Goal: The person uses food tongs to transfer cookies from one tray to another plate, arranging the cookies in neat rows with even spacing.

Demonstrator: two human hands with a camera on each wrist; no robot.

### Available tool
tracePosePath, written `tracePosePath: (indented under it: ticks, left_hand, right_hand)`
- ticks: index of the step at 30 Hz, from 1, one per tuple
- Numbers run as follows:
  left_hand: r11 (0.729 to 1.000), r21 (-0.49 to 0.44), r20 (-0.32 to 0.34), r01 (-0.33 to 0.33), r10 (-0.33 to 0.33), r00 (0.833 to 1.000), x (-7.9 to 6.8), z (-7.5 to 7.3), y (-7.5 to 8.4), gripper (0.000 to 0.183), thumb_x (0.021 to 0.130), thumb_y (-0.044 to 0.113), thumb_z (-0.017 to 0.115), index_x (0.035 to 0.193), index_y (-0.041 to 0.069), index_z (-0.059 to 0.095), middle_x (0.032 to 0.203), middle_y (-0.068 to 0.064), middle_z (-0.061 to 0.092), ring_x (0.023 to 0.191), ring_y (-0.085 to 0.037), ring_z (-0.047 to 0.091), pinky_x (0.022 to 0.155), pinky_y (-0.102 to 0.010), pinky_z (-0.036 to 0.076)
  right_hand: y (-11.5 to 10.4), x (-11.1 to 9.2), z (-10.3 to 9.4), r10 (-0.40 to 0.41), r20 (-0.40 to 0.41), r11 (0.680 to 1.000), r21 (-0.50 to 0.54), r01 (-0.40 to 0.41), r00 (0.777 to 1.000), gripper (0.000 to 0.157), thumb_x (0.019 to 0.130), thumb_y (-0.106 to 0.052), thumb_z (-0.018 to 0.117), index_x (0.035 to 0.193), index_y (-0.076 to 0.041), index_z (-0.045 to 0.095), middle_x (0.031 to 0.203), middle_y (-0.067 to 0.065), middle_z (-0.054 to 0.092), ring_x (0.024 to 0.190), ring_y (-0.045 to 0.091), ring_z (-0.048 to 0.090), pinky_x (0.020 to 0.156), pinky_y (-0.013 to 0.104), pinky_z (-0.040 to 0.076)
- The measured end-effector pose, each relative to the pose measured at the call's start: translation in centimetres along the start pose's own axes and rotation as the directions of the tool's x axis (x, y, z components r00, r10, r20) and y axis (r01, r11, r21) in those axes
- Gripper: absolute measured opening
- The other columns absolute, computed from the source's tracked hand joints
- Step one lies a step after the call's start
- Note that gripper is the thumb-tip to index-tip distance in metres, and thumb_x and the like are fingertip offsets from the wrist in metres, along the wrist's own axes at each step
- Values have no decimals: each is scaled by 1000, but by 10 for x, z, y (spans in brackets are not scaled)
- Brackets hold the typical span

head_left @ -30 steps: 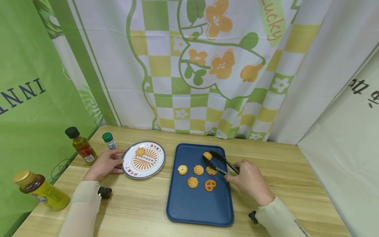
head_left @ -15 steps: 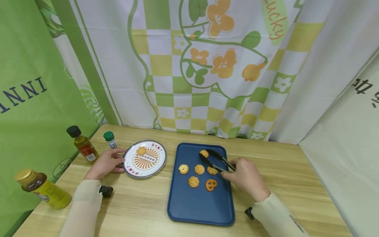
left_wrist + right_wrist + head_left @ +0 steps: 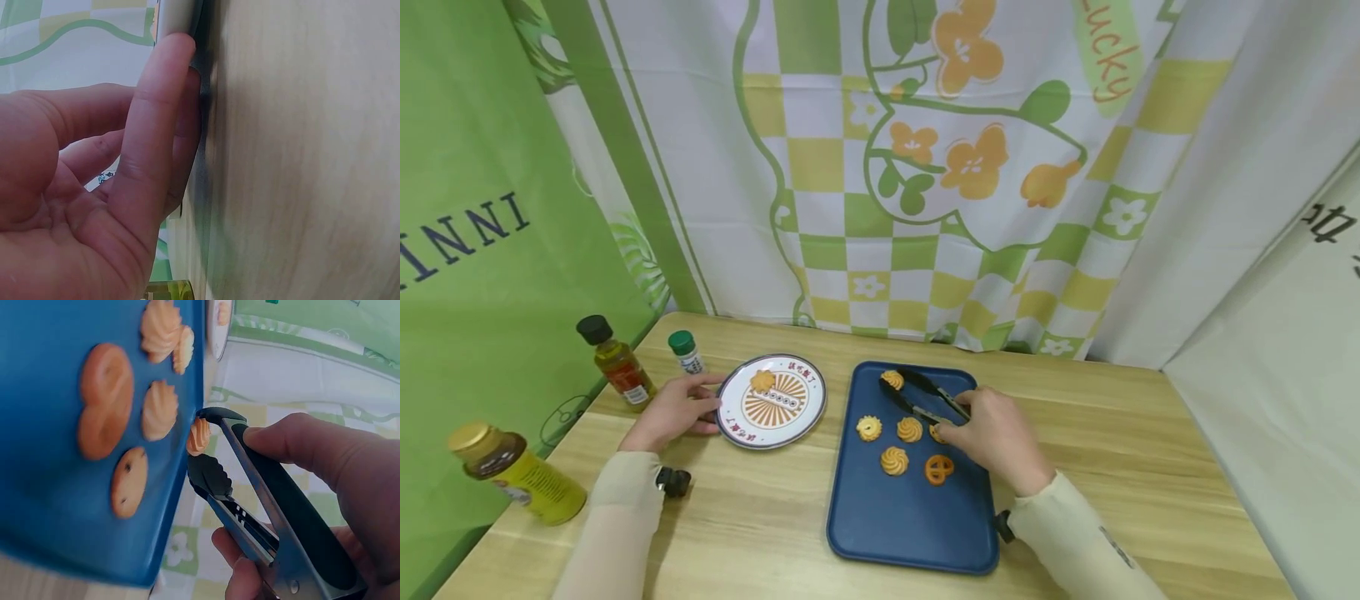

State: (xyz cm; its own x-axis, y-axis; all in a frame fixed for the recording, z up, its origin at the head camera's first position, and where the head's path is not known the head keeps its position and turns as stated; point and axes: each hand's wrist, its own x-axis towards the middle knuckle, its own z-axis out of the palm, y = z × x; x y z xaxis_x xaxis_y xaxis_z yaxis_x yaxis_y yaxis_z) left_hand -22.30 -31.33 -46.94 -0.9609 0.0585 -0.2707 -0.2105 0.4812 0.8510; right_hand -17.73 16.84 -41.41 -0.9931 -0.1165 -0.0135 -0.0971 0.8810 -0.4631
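Note:
My right hand (image 3: 1000, 437) grips black-and-silver tongs (image 3: 925, 407) over the blue tray (image 3: 910, 525). Between the tong tips sits a swirled cookie (image 3: 199, 436), near the tray's far edge. On the tray lie swirled cookies (image 3: 894, 461), a cookie with a pale centre (image 3: 869, 428), a pretzel-shaped biscuit (image 3: 938, 469) and a spotted round biscuit (image 3: 130, 482), which my right hand partly covers in the head view. My left hand (image 3: 676, 410) touches the left rim of the white patterned plate (image 3: 808, 417) with fairly straight fingers. One flower-shaped cookie (image 3: 763, 381) rests on that plate.
Left of the plate stand a green-capped shaker (image 3: 687, 353), a black-capped oil bottle (image 3: 623, 371) and a yellow bottle with a gold cap (image 3: 538, 492). Patterned curtain (image 3: 880, 250) hangs behind the wooden table (image 3: 760, 533).
My right hand and the tongs have moved left across the tray, and the swirled cookie between their tips has moved left with them. The left hand stays at the plate.

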Motion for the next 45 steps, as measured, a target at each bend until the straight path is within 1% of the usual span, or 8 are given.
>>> tracePosePath:
  ticks: [6,13,19,21,27,30,35,45]
  left_hand:
    - [1000,3,-1,5,-5,1000,0,0,1,57,115,-1,55,170,-7,38,138,-33,54,91,-17,72,77,-30,74]
    - [1000,2,0,4,-4,1000,1,0,-1,57,115,-1,55,170,-6,38,137,-32,54,92,-17,72,77,-29,73]
    - [1000,-12,1,9,-9,1000,2,0,-2,58,115,-2,55,170,-6,37,137,-32,55,91,-17,71,76,-31,74]
    - [1000,-18,2,9,-9,1000,2,0,-1,58,115,-2,55,170,-6,37,137,-33,55,90,-17,71,76,-31,74]
    - [1000,-21,3,-13,13,1000,1,1,-1,56,114,-2,56,168,-9,39,134,-33,56,89,-16,71,75,-29,73]
    - [1000,-18,4,-14,14,1000,0,1,-1,56,115,-3,55,168,-9,38,134,-33,56,90,-16,72,75,-29,73]
    - [1000,-15,1,-12,12,1000,-1,1,0,56,115,-3,54,168,-9,39,135,-34,56,90,-16,72,76,-29,73]
    - [1000,-6,-7,2,-2,1000,-1,2,1,55,115,-2,55,168,-8,40,135,-33,58,91,-17,73,76,-29,73]
  right_hand:
    - [-23,5,6,-66,-9,997,38,67,998,53,92,-31,90,130,4,80,130,23,78,98,30,76,84,48,68]
    - [-50,10,21,-74,30,991,113,70,997,53,93,-30,91,134,1,79,135,20,75,104,29,74,86,45,68]
    - [-67,20,36,-125,45,984,132,118,991,50,92,-26,89,132,3,79,133,21,75,76,21,64,69,35,55]
    - [-73,24,39,-132,55,983,136,124,990,51,92,-27,88,133,3,79,132,21,75,74,20,62,69,36,57]
    - [-89,32,46,-154,72,981,134,143,985,53,92,-30,90,132,3,79,127,20,74,88,22,69,88,47,69]
    - [-97,35,51,-163,77,979,135,152,984,52,92,-30,91,131,3,79,128,22,74,86,23,70,88,48,69]
    - [-106,41,57,-196,60,977,96,190,979,49,92,-31,93,125,4,81,128,22,76,102,34,74,92,51,68]
    - [-114,51,64,-234,43,972,18,234,971,38,93,-30,94,110,2,82,113,20,75,80,24,64,67,37,60]
